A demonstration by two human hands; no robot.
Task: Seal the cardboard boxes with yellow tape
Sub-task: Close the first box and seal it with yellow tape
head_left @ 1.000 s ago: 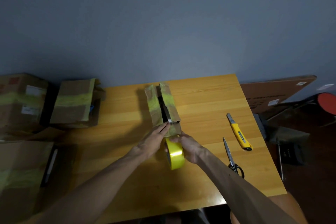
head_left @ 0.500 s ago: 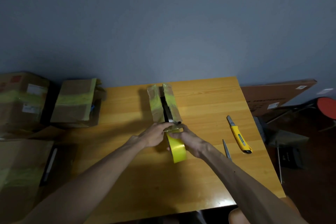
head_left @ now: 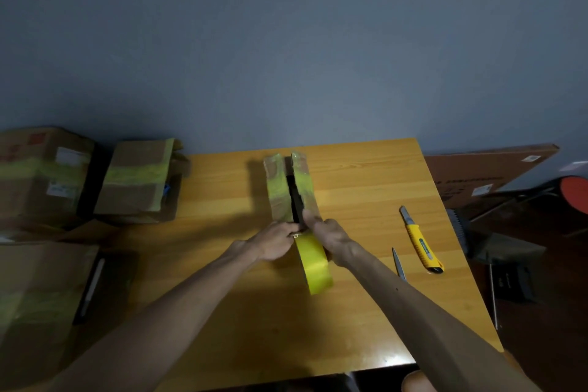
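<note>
Left hand has its fingers curled in tight, pinching the top edge of the yellow tape roll right at the near end of the small cardboard box. Right hand sits just beside it, one finger stretched up along the box's right flap. Whether the other fingers hold the roll, I cannot tell. The roll stands on edge between the wrists, centre frame. The box flaps are streaked with old yellow tape, with a dark gap between them. It all sits on a wooden table. To the right lie a yellow utility knife and scissors, half hidden by the forearm. Far left, taped cartons are stacked.
</note>
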